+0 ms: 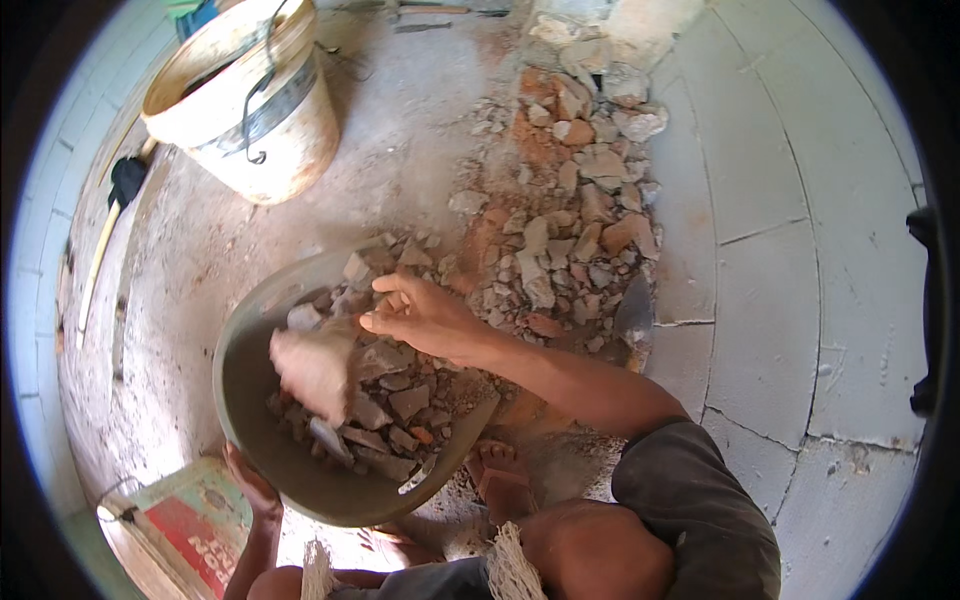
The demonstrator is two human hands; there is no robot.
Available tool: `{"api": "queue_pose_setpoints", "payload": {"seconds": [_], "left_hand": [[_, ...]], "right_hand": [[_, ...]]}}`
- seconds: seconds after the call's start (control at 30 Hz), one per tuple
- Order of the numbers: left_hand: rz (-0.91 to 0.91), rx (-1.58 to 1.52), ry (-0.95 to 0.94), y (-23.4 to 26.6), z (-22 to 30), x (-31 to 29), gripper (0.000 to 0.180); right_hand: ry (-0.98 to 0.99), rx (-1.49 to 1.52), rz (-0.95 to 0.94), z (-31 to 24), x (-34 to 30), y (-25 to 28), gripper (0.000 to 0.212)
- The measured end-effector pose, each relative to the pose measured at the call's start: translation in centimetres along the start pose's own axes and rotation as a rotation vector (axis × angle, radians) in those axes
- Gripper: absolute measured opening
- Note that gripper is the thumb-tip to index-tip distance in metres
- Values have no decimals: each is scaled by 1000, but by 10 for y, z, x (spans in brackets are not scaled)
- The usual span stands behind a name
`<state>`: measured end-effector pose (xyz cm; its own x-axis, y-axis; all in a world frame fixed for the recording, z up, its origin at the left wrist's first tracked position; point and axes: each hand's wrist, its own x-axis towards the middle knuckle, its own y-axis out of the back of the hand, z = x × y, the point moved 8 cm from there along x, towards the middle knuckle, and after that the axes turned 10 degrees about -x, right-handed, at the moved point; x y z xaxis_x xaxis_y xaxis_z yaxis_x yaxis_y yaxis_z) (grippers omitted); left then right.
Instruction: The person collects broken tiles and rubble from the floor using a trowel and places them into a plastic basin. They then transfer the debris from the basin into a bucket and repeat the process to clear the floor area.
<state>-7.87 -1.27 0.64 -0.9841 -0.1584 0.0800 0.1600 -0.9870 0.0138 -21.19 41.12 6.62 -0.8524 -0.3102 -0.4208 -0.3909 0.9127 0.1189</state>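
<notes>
Nearest, catch the dark sleeve (700,495) and bare knee (605,550) at the lower right. Now watch the right hand (425,312), loosely curled and apparently gripping nothing, over the upper-right rim of the basin (236,400). Spot 1 blurred chunk of rubble (318,370) just left of those fingertips, over the basin's middle; cannot tell whether touching the heap (408,402) below. See the left hand (254,487) clasped on the lower-left rim, well apart from the right. Best, probably, to brace that rim firmly, release low toward the middle, and keep fingers off jagged edges. Mind the bare foot (500,480) just beside the lower-right rim. Look for room off the upper-left rim, across the dusty floor surface (190,260) toward the bucket (290,140); expect less rightward, with loose rubble (565,250) along the pale wall (765,270).
</notes>
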Motion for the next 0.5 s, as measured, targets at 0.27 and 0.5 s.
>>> {"api": "queue_pose_setpoints", "payload": {"seconds": [0.27, 0.5], "left_hand": [[-167, 680, -231, -10, 17, 10, 49], [-167, 475, -30, 9, -3, 6, 55]], "right_hand": [[-167, -964, 1116, 101, -79, 310, 83], [-441, -768, 1018, 229, -118, 376, 84]]}}
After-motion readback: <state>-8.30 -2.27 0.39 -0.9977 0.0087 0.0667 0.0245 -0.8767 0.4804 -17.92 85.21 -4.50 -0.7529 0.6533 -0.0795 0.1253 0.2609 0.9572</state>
